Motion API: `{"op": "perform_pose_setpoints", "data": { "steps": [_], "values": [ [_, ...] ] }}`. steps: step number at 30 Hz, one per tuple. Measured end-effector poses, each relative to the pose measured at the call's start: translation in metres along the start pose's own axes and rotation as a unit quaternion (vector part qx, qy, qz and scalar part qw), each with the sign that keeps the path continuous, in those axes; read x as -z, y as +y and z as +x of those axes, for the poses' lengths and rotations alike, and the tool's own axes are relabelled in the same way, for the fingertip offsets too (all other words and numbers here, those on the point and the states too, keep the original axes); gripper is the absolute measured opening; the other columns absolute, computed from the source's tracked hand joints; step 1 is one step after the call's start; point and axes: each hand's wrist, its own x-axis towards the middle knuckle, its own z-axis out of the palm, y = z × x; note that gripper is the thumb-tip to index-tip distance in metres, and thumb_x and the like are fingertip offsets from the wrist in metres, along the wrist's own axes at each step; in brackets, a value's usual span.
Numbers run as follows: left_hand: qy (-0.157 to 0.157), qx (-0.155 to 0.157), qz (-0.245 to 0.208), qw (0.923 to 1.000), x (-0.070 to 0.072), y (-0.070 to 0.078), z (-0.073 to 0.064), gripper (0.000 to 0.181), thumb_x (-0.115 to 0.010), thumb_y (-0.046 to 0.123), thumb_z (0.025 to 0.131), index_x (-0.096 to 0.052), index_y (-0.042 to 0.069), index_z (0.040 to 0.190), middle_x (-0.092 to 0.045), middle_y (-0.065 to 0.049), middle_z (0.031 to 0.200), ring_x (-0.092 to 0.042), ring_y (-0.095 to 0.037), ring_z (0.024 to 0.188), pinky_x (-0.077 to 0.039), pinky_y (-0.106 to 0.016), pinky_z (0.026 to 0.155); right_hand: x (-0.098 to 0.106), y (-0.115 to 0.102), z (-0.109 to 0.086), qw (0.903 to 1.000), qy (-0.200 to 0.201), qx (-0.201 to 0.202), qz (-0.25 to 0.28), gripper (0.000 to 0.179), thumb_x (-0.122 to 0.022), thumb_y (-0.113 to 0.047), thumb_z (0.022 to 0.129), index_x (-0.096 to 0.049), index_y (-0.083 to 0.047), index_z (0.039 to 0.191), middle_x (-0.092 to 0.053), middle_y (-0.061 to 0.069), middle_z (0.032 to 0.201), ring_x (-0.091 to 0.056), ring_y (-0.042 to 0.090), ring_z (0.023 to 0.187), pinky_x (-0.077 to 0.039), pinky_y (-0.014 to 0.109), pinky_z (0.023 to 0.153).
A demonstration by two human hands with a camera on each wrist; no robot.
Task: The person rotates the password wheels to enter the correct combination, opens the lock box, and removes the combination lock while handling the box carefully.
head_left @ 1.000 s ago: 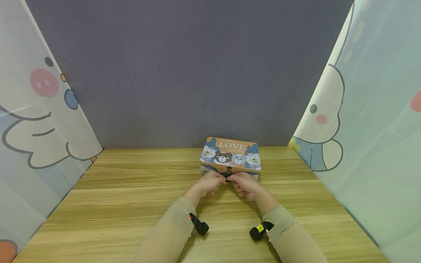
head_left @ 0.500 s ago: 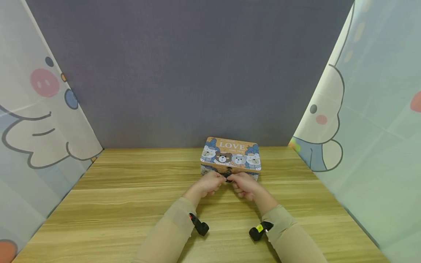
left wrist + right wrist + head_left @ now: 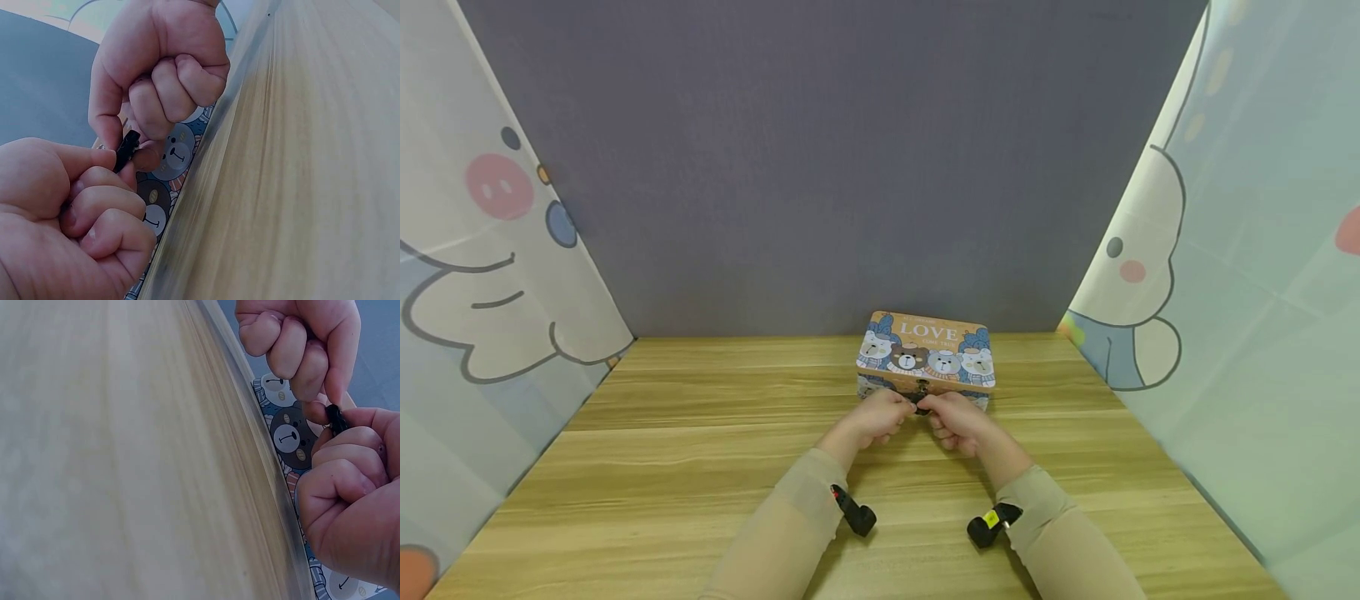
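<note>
both arms reach forward and angle inward, so the left hand [image 3: 876, 417] and right hand [image 3: 958, 423] meet fingertip to fingertip, each pinching a small black piece [image 3: 127, 150] between thumb and forefinger, other fingers curled in. the box [image 3: 925, 354] sits at the table's [image 3: 722, 467] far side, long axis running left to right, front toward the person, just beyond the pinch.
</note>
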Motion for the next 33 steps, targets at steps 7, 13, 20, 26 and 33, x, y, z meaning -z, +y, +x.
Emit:
{"op": "perform_pose_setpoints", "data": {
  "steps": [7,13,20,26,33],
  "values": [
    [0.000,0.001,-0.002,1.0000,-0.0009,0.0001,0.0011,0.032,-0.049,0.016,0.107,-0.063,-0.012,0.099,-0.028,0.005,0.052,-0.018,-0.009,0.041,-0.022,-0.026,0.042,0.0009,-0.0006,-0.0002,1.0000,-0.002,-0.001,-0.001,0.024,-0.054,-0.021,0.101,-0.060,-0.001,0.112,-0.031,-0.005,0.054,-0.019,0.008,0.043,-0.019,0.022,0.041],
    [0.000,0.001,0.000,1.0000,-0.0007,0.0006,0.0009,0.032,-0.049,0.015,0.106,-0.065,-0.013,0.104,-0.028,0.005,0.052,-0.019,-0.009,0.041,-0.022,-0.026,0.042,0.0008,-0.0006,-0.0001,1.0000,-0.003,-0.001,0.000,0.025,-0.054,-0.021,0.101,-0.059,-0.001,0.115,-0.031,-0.005,0.054,-0.019,0.007,0.044,-0.019,0.022,0.041],
    [0.008,0.007,-0.003,0.9999,-0.0002,-0.0022,0.0034,0.030,-0.050,0.015,0.106,-0.066,-0.010,0.106,-0.029,0.005,0.052,-0.020,-0.009,0.041,-0.023,-0.025,0.042,0.0021,0.0002,0.0006,1.0000,-0.002,-0.006,-0.005,0.029,-0.056,-0.022,0.101,-0.059,0.000,0.120,-0.032,-0.004,0.055,-0.020,0.008,0.044,-0.019,0.023,0.042],
    [0.016,0.016,-0.007,0.9997,0.0000,-0.0023,0.0042,0.031,-0.053,0.018,0.105,-0.064,-0.009,0.095,-0.026,0.005,0.052,-0.019,-0.009,0.042,-0.023,-0.026,0.042,0.0029,0.0004,0.0002,0.9999,0.004,-0.001,-0.010,0.032,-0.057,-0.023,0.102,-0.060,0.001,0.123,-0.031,-0.004,0.056,-0.020,0.008,0.045,-0.020,0.023,0.043],
    [0.022,0.020,-0.007,0.9995,0.0013,-0.0021,0.0033,0.032,-0.056,0.019,0.104,-0.069,-0.010,0.103,-0.026,0.005,0.052,-0.019,-0.010,0.041,-0.023,-0.026,0.042,0.0031,-0.0002,-0.0006,0.9999,0.000,0.009,-0.014,0.035,-0.059,-0.024,0.103,-0.059,0.002,0.126,-0.031,-0.004,0.057,-0.020,0.009,0.045,-0.020,0.024,0.043]
  ]
}}
